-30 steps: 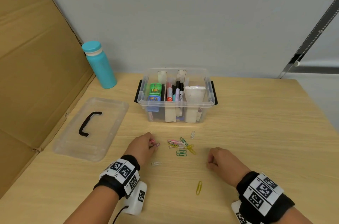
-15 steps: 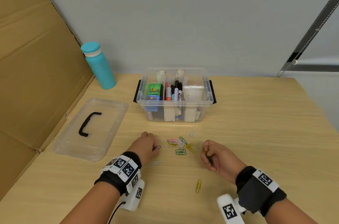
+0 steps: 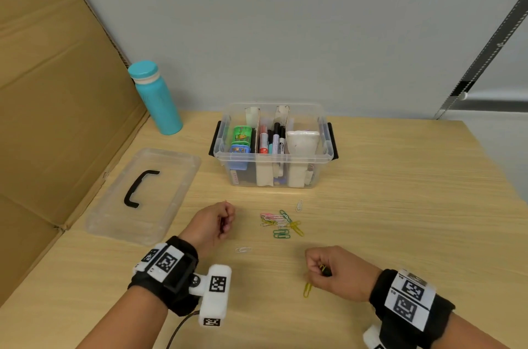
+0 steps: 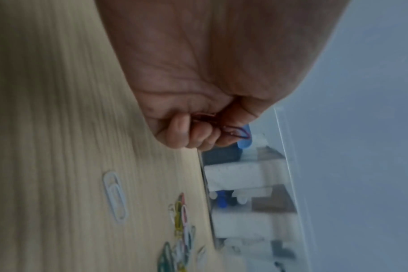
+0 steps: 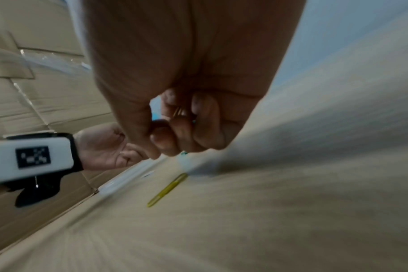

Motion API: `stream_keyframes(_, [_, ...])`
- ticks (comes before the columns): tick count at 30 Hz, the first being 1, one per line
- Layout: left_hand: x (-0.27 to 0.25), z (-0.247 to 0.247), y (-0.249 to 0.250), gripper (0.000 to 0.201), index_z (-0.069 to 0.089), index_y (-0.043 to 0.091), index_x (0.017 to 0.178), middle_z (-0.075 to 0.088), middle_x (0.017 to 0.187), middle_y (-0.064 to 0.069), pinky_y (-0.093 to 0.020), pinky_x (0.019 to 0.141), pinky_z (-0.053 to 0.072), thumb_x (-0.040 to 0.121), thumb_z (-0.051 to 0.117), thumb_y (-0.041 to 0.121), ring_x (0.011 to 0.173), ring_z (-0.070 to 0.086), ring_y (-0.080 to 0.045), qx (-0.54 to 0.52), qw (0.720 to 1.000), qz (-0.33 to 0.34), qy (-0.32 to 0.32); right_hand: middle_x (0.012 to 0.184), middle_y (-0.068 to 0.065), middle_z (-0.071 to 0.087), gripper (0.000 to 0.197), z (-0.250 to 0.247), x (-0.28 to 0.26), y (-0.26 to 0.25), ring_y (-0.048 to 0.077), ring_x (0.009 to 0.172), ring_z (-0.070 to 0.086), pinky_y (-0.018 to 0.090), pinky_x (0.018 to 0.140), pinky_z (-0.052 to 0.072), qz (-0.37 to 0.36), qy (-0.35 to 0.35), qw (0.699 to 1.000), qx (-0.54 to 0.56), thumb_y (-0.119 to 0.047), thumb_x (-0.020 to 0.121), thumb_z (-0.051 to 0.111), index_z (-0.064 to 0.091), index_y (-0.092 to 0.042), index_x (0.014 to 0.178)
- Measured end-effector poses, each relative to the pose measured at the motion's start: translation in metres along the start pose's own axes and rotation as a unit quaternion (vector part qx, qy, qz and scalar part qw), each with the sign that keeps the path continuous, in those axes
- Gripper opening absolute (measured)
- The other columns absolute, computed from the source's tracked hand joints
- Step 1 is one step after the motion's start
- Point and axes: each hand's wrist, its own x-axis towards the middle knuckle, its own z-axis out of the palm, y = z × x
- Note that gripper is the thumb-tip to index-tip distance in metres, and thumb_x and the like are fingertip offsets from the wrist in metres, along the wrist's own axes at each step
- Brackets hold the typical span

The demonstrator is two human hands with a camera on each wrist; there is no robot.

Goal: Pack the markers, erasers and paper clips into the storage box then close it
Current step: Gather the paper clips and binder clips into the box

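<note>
Both grips were curled, the left hand (image 3: 213, 223) pinching a reddish clip (image 4: 235, 131), the right hand (image 3: 335, 271) holding clips above a yellow clip (image 3: 307, 289) on the counter (image 3: 400, 206): light, springy, slippery wire, likely best nipped edgewise.

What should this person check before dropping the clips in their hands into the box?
1. Left hand holds a clip: ok, its fingers curl round a dark red one.
2. Right hand holds clips: ok, a yellow one shows.
3. Storage box open: ok, lid lies beside it.
4. Right compartment free: cannot tell.
5. All clips gathered: not ok, pile and stray yellow clip remain on the table.
</note>
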Motion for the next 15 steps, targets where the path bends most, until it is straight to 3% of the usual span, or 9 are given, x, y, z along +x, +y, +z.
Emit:
stream_keyframes(4, [-0.004, -0.003, 0.000, 0.018, 0.036, 0.013, 0.063, 0.037, 0.055, -0.001, -0.018, 0.039, 0.034, 0.074, 0.027, 0.002, 0.046, 0.039, -0.013, -0.149, 0.988, -0.032, -0.030, 0.069, -0.016, 0.052, 0.020, -0.002, -0.002, -0.004, -0.001, 0.055, 0.045, 0.014, 0.063, 0.040, 0.014, -0.048, 0.999, -0.001, -0.015, 0.093, 0.046, 0.045, -0.034, 0.094])
stream_keyframes(6, [-0.005, -0.004, -0.002, 0.011, 0.036, 0.012, 0.062, 0.037, 0.056, -0.002, -0.019, 0.038, 0.038, 0.066, 0.031, 0.003, 0.046, 0.042, -0.014, -0.187, 0.981, -0.031, -0.031, 0.072, -0.014, 0.052, 0.037, -0.003, -0.003, -0.006, -0.002, 0.060, 0.046, 0.009, 0.068, 0.039, 0.005, -0.061, 0.998, -0.024, -0.006, 0.094, 0.036, 0.048, -0.032, 0.117])
stream_keyframes(8, [-0.005, -0.005, -0.002, 0.010, 0.036, 0.011, 0.063, 0.036, 0.057, -0.002, -0.018, 0.036, 0.034, 0.065, 0.031, 0.003, 0.044, 0.038, -0.013, -0.189, 0.981, -0.030, -0.033, 0.084, -0.014, 0.056, 0.042, -0.004, -0.003, -0.006, -0.008, 0.069, 0.047, 0.005, 0.073, 0.037, -0.018, -0.064, 0.995, -0.078, -0.006, 0.096, 0.033, 0.052, -0.028, 0.126])
stream_keyframes(10, [-0.006, -0.005, -0.003, 0.016, 0.039, 0.009, 0.064, 0.035, 0.057, -0.002, -0.018, 0.036, 0.026, 0.069, 0.028, -0.001, 0.042, 0.030, -0.011, -0.126, 0.991, -0.035, -0.027, 0.107, -0.013, 0.060, 0.035, -0.006, -0.004, -0.008, -0.013, 0.083, 0.045, 0.001, 0.080, 0.032, -0.049, -0.058, 0.988, -0.134, -0.013, 0.099, 0.037, 0.057, -0.025, 0.125])
stream_keyframes(11, [-0.006, -0.003, -0.003, 0.022, 0.042, 0.008, 0.064, 0.034, 0.056, -0.002, -0.018, 0.036, 0.022, 0.073, 0.026, -0.004, 0.041, 0.027, -0.010, -0.063, 0.997, -0.037, -0.018, 0.108, -0.017, 0.060, 0.031, -0.008, -0.004, -0.009, -0.015, 0.086, 0.044, -0.002, 0.079, 0.029, -0.065, -0.052, 0.985, -0.151, -0.018, 0.099, 0.040, 0.059, -0.024, 0.123])
stream_keyframes(13, [-0.009, 0.001, -0.003, 0.027, 0.047, 0.008, 0.064, 0.036, 0.053, 0.000, -0.016, 0.038, 0.021, 0.081, 0.028, 0.000, 0.039, 0.028, -0.008, 0.106, 0.994, -0.034, -0.014, 0.088, -0.027, 0.050, 0.026, -0.011, -0.005, -0.011, -0.020, 0.077, 0.043, -0.001, 0.069, 0.030, -0.080, -0.050, 0.979, -0.179, -0.028, 0.096, 0.049, 0.061, -0.025, 0.120])
stream_keyframes(15, [-0.012, 0.005, -0.003, 0.024, 0.052, 0.011, 0.066, 0.045, 0.057, 0.004, -0.016, 0.043, 0.030, 0.082, 0.037, 0.018, 0.048, 0.040, -0.007, 0.292, 0.956, -0.003, -0.031, 0.077, -0.028, 0.040, 0.027, -0.012, -0.005, -0.012, -0.019, 0.071, 0.042, 0.002, 0.063, 0.029, -0.076, -0.058, 0.974, -0.204, -0.036, 0.091, 0.057, 0.060, -0.028, 0.117])
